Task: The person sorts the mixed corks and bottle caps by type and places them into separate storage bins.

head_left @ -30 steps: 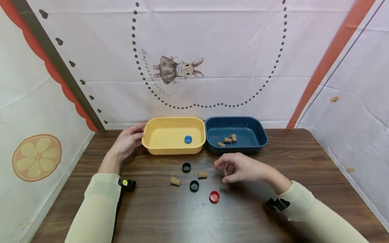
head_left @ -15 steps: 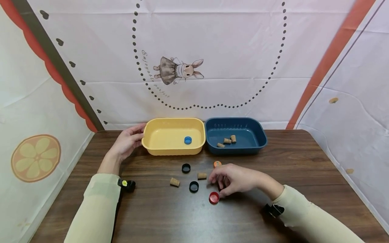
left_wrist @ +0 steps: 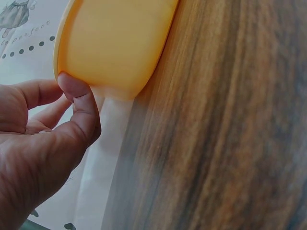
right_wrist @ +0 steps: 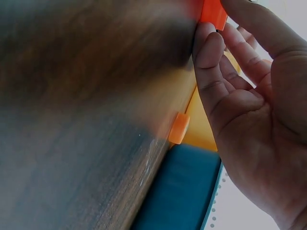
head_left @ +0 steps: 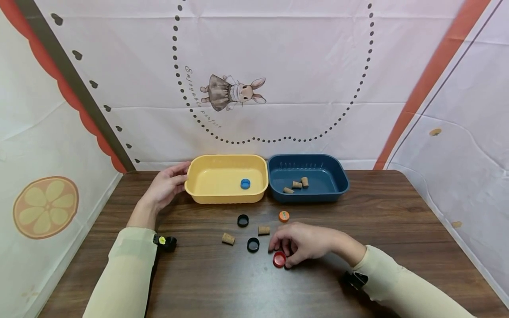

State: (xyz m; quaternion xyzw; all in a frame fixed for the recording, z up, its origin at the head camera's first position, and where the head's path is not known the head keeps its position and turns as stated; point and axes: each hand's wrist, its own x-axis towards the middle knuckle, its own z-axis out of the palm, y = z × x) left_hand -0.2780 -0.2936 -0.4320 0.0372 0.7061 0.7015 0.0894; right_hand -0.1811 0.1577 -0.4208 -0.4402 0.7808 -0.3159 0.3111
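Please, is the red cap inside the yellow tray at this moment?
No, the red cap is at the thumb of the right hand, outside the yellow tray, which holds only a blue cap.

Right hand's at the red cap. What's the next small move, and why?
Probably firm up the right hand's pinch on the red cap. Its thumb and fingers are already at the cap, but I can't tell whether the grip is secure, and the cap appears to be on the table. The left hand holds the yellow tray.
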